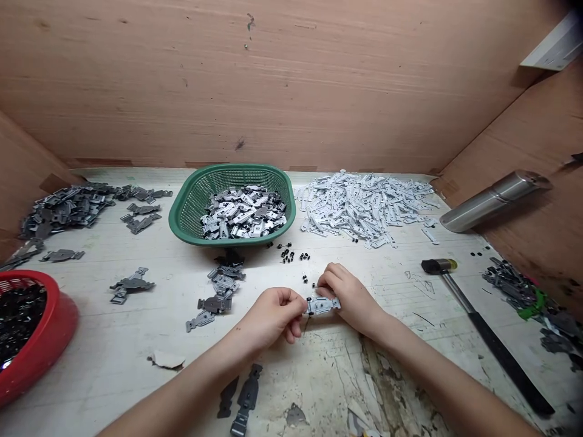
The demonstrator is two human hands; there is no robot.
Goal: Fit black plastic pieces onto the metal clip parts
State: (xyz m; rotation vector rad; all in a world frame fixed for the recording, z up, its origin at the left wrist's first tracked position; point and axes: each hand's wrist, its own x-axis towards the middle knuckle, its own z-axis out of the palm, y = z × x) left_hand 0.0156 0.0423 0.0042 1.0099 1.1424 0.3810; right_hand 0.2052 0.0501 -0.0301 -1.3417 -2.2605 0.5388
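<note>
A light grey toy car chassis [322,305] lies between my hands, low over the table, with small black wheels at its left end. My left hand [277,311] is closed, pinching that wheeled end between thumb and forefinger. At the chassis's other end is my right hand [348,296], its fingers curled and partly hidden; they appear to grip the chassis. Small black wheel pairs [305,279] lie by my right fingertips, with several more wheels [286,255] farther back. Left of my left hand is a loose line of dark grey chassis plates [215,304].
A green basket [175,215] of assembled chassis stands at the back, beside a heap of white parts [364,206]. Dark plates [68,209] are piled far left, above a red basket [64,315]. To the right lie a mallet [496,352], a metal cylinder [494,200] and scrap parts [514,282].
</note>
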